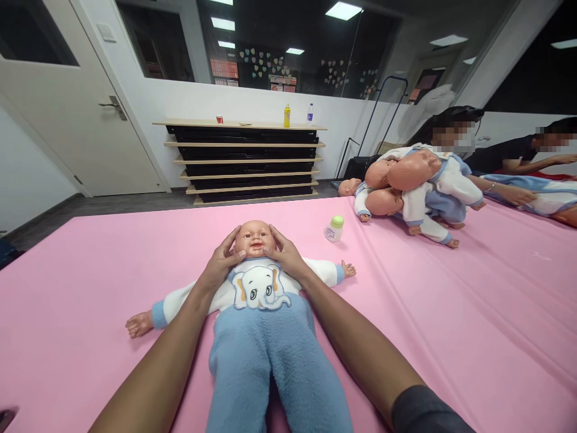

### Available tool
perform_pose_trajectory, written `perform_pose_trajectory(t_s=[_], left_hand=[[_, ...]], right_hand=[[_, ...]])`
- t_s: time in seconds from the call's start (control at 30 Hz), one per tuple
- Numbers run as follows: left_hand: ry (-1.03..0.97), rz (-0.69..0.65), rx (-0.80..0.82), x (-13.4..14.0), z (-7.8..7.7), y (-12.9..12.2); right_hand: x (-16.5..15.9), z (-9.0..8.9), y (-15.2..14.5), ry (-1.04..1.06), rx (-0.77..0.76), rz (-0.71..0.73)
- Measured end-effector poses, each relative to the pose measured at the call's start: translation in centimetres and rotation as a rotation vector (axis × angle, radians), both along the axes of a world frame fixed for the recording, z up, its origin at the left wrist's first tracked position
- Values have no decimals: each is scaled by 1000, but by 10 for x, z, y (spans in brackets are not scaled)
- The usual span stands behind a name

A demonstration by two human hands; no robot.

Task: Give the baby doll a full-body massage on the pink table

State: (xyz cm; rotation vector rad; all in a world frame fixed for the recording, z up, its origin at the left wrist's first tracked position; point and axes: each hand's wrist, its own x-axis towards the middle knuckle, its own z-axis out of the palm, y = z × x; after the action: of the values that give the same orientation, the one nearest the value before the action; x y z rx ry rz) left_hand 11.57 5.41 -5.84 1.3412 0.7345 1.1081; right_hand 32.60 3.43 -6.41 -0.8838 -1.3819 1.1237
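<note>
A baby doll (264, 337) lies on its back on the pink table cover (103, 258), arms spread wide and legs toward me. It wears a white top with an elephant face and fluffy blue trousers. My left hand (224, 255) cups one side of the doll's head (255, 236), thumb by its jaw. On the other side, my right hand (286, 254) holds the head the same way, fingers along the temple and thumb near the mouth. Beyond the doll's outstretched arm stands a small white bottle with a green cap (334, 230).
Several more dolls (406, 192) are piled at the back right. Two people (455, 135) work beyond them, one person's hand (516, 193) near another doll in blue and white. Stacked folding tables (247, 162) stand against the wall, with a yellow bottle (287, 115) on top.
</note>
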Motion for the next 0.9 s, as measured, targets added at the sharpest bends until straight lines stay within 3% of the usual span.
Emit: perform_pose_trajectory(t_s=[0.17,0.43,0.53,0.6,0.7,0.77,0.83,0.9], left_hand=[[-129,-60,-147,-3,3,0],[-193,-21,-185,-2,-5,7],[-173,104,-163,-4,-13,12],[-121,306,-130,-7,-13,15],[-90,655,-11,-6,6,20],[-153,717,73,12,31,23],[-270,577,67,47,58,24],[-350,312,-118,98,81,22]], right_hand=[[-1,1,0,116,-39,78],[-2,-12,8,239,-106,155],[-4,-8,6,162,-59,51],[-2,-1,1,32,-7,-85],[14,13,-14,-150,65,-200],[35,23,-24,-273,137,-241],[65,31,-30,-424,227,-333],[99,37,-29,-605,293,-468]])
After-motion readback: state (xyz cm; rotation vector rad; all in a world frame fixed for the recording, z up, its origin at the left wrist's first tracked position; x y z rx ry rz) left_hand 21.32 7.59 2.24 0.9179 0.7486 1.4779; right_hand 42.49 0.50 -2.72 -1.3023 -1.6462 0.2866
